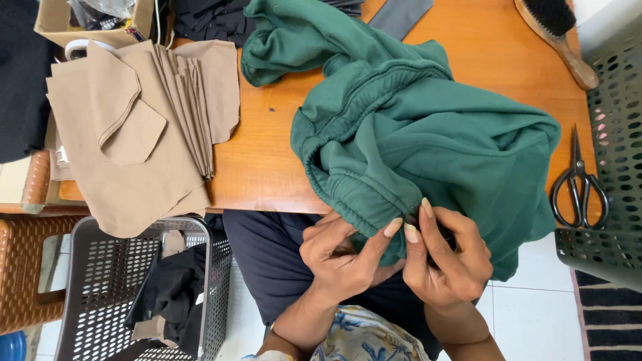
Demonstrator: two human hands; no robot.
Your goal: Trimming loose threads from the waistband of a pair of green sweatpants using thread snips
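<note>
Head view, so we've got both hands low in the frame, right at the counter's near edge. Our left hand and right hand are both pinching the elastic hem of the green sweatshirt, which is bunched across the middle and right of the counter. Most of its bulk sits up top, but a fold hangs off the edge, so a hard tug could drag it down into our lap. Further right, the black scissors lie just beside the fabric and could get swept off. Upper left, the tan fabric pieces overhang the grey basket.
</note>
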